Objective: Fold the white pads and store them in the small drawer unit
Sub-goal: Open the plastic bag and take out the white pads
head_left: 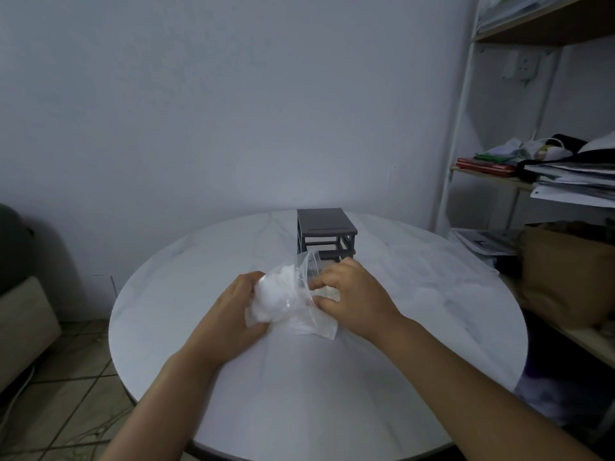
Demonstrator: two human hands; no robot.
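My left hand [233, 307] has its fingers curled tight around one end of a clear plastic bag [299, 291], and through the film I can see the white pads [279, 294] bunched inside it. My right hand [352, 294] is closed on the bag's other side, fingertips pinching the plastic near its open mouth, where a loose flap stands up between my two hands. I cannot tell whether the right fingers also grip a pad or only the film.

Under the bag a flat white piece [319, 329] sticks out toward me, lying on the tabletop just beneath my right wrist; it may be another pad, but it is too blurred to be sure.

All of this sits near the middle of the round white table [299, 394], slightly toward the far edge. Just behind my right hand, close to the far edge, stands the small drawer unit [324, 232], dark grey, its frame showing open slots on the side facing me. The bag's raised flap overlaps its lower front in my view, so I cannot tell if they touch.

Past the table's right edge a shelf rack [466, 134] holds stacked papers [572, 184], and a brown paper bag [565, 271] stands lower down beside it.
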